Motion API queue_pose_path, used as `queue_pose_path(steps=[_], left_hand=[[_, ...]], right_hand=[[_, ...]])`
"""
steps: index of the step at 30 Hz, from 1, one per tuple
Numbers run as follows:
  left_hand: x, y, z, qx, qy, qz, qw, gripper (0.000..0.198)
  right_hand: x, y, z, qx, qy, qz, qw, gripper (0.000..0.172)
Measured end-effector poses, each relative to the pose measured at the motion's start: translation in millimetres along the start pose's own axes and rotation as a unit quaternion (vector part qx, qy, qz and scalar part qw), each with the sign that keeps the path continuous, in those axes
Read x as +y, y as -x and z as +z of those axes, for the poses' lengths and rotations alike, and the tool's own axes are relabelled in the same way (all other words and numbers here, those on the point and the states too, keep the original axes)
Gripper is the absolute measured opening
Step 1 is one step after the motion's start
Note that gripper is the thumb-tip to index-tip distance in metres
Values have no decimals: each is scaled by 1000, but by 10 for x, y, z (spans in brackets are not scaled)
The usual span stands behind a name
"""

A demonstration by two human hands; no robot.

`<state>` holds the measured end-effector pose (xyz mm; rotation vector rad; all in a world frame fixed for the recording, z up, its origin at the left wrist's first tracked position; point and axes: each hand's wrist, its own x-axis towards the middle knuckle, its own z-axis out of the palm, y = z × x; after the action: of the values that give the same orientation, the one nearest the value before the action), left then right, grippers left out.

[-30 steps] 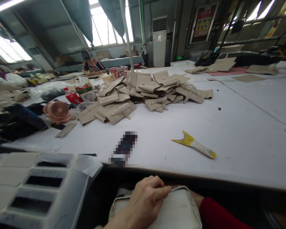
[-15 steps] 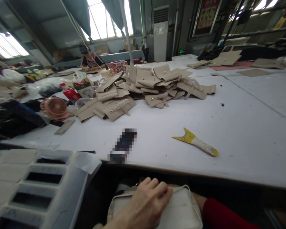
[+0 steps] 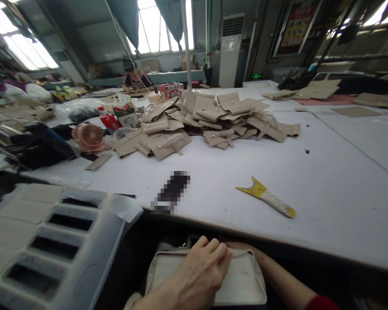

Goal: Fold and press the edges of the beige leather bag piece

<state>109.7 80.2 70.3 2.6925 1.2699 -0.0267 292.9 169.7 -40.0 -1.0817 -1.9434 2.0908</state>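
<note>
A cream bag (image 3: 242, 282) is held below the table edge in front of me, its flat panel, framed by a raised seam, facing up toward me. Across that panel lies my left hand (image 3: 202, 269), fingers curled and closed on the far edge of the bag. My right hand (image 3: 241, 245) reaches round behind the same far edge; its fingers are hidden, with the bare forearm and a red sleeve showing at the right. A bit of metal hardware (image 3: 184, 245) shows at the bag's far left side.
On the white table (image 3: 336, 193) lie a blurred-out phone (image 3: 173, 189) and a yellow forked tool (image 3: 265, 196) with a wrapped handle. Behind them are heaped beige bag pieces (image 3: 207, 116), a pink fan (image 3: 89, 137) and a red bottle (image 3: 108, 118). A slotted plastic crate (image 3: 100, 232) stands left. A person (image 3: 136, 79) sits far back.
The view has shifted, so the table things sit farther right. The bag is tilted a little differently, and more of my right forearm shows. My left hand keeps its hold at the edge.
</note>
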Motion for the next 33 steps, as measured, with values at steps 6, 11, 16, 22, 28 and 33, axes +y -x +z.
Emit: queue_pose_path(steps=[6,11,16,22,28,33], left_hand=[[10,77,30,39,13,-15,999,36],[-8,117,68,72,20,-17,997,39],[-24,136,89,83,21,-9,996,32],[-86,105,13,70,108,-20,991,24],[-771,324,-94,-5,398,-175,900,32],[-1221,821,355,-56,454,-307,835,47]], right_hand=[[-745,407,-244,-74,72,-30,994,55],[-993,429,-318,-132,167,-2,977,44],[-895,413,-213,-115,207,10,971,46],[-970,511,-113,-82,256,0,963,43],[-1122,97,20,-50,260,3,964,62],[-1115,-241,344,-56,255,5,965,72]])
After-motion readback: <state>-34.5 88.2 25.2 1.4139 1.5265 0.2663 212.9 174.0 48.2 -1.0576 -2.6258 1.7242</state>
